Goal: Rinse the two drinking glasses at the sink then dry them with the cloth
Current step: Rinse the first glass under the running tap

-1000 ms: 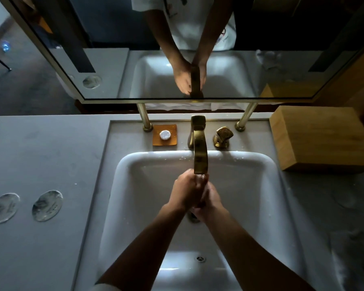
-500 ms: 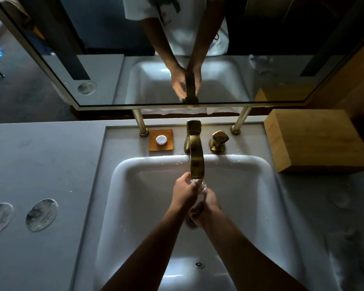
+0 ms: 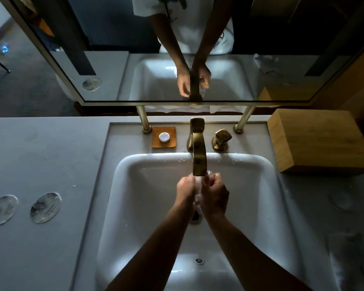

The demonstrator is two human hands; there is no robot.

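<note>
Both hands grip glass (image 3: 198,192) under faucet (image 3: 198,156).

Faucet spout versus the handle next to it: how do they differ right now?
The faucet spout is tall and arches forward over the sink; the faucet handle is short and squat. The spout's tip hangs over the left hand and the right hand, which grips a drinking glass; the handle stands untouched to its right. Both are brass-coloured.

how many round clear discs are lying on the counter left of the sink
2, side by side on the grey counter: one disc nearer the sink, the other disc at the frame's left edge, partly cut off.
</note>
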